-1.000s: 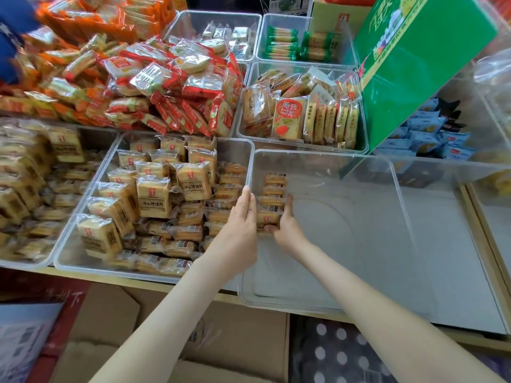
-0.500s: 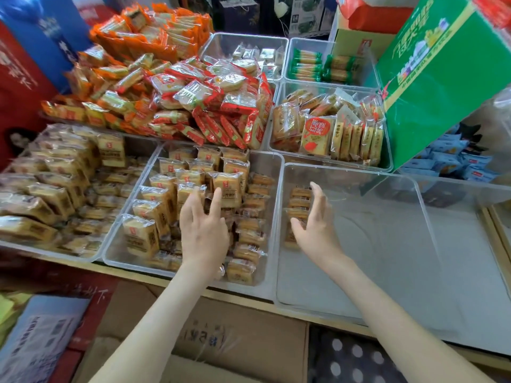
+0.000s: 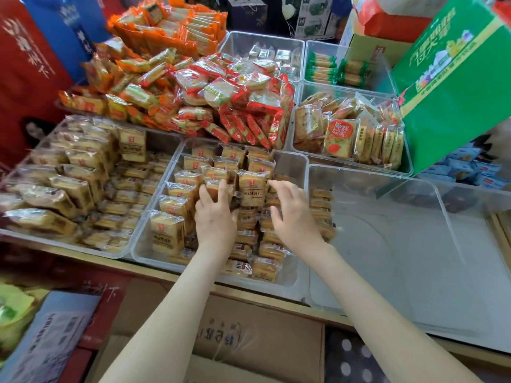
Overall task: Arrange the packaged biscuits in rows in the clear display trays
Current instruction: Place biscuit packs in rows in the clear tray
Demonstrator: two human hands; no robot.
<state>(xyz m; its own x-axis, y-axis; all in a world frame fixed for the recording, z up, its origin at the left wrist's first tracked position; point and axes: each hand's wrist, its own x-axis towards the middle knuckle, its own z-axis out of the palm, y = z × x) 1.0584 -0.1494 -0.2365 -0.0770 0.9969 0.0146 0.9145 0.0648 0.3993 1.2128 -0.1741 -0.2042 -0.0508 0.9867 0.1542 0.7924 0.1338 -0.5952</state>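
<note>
- Packs (image 3: pixel 253 186) stand loose in the tray (image 3: pixel 290 167); a bump could tip them.
- Left hand (image 3: pixel 217 222) fingers touch one; grip unclear.
- Right hand (image 3: pixel 296 219) fingers spread, holding nothing.

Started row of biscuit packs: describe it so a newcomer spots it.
Below the big green carton at upper right lies a large, nearly bare clear tray. Against its left wall runs one short row of tan biscuit packs, just right of the right hand. It is that tray's only stock; the tray to its left is crowded.
</note>
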